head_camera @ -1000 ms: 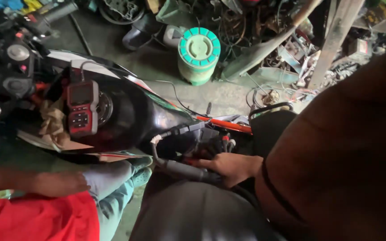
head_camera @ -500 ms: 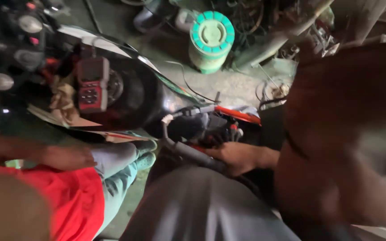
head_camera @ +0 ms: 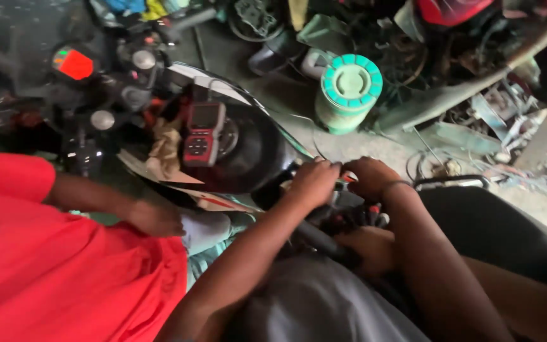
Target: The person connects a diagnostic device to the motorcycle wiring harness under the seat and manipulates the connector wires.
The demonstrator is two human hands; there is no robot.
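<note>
Two hands meet over the middle of a motorcycle, just behind its black fuel tank (head_camera: 254,149). The left hand (head_camera: 314,183) comes in from the lower left on a bare forearm, fingers curled down over dark parts under the tank's rear edge; whether it is clamped on any one piece cannot be told. The right hand (head_camera: 368,177), a thin band at its wrist, is curled the same way just beside it, knuckles almost touching the left, its grip equally hidden. Below them a third hand (head_camera: 365,247), from another person, rests near a dark bar by the grey seat (head_camera: 324,310).

On top of the tank lies a red handheld meter (head_camera: 201,133) with a dark screen and buttons, and beside it a crumpled brownish rag (head_camera: 166,149). A person in a red shirt (head_camera: 52,266) stands at the left, one hand (head_camera: 156,218) low at the bike's side.

On the concrete floor beyond the tank stands a green cylindrical canister (head_camera: 348,88) with a ribbed round top, closed, so its contents do not show. Scrap metal and parts (head_camera: 476,107) are heaped to the right.
</note>
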